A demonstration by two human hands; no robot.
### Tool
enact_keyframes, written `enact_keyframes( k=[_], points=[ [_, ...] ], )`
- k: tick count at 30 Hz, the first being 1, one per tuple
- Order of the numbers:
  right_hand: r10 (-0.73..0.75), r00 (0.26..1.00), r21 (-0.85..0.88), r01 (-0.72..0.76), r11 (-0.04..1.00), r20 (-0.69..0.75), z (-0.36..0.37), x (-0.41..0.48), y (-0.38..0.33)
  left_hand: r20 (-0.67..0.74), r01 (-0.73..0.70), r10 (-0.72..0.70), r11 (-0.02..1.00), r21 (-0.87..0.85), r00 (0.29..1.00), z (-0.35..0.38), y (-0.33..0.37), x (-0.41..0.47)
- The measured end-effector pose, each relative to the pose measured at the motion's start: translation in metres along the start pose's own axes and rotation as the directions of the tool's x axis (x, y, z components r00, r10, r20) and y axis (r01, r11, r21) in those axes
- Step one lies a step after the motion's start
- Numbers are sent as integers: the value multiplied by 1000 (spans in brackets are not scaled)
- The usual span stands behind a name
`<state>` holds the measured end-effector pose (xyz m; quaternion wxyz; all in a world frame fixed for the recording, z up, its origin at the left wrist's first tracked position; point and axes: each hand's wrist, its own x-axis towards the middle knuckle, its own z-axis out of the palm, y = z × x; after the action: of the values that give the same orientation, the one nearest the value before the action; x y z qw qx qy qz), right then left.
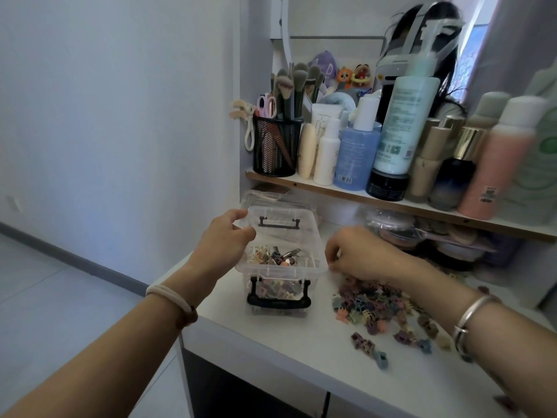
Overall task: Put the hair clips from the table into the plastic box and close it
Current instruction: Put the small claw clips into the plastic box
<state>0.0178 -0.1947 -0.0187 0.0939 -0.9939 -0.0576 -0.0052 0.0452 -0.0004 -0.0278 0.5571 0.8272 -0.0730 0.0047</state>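
Observation:
A clear plastic box (310, 268) with black latches stands open on the white table (301, 348), with several hair clips inside. My left hand (224, 236) grips the box's left rim near its far corner. A pile of small coloured hair clips (373, 306) lies on the table to the right of the box. My right hand (358, 254) hovers just right of the box rim above the pile, fingers curled downward; whether it holds a clip is hidden. The box's clear lid (259, 196) seems to lie behind the box under the shelf.
A wooden shelf (331, 190) above the table carries a black mesh cup (277, 146) of brushes and several bottles. Round containers (398, 230) sit under the shelf behind my right hand. The table's left edge drops to the floor.

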Motion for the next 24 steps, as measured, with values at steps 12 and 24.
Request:
enact_keyframes(
  k=[12, 24],
  points=[
    [-8, 998, 320, -12, 947, 59, -34, -16, -8, -5, -2, 2, 1000, 7, 1000, 2, 0, 0],
    [17, 985, -81, -3, 997, 171, 8, -16, -7, 2, 7, -8, 1000, 10, 1000, 2, 1, -2]
  ],
)
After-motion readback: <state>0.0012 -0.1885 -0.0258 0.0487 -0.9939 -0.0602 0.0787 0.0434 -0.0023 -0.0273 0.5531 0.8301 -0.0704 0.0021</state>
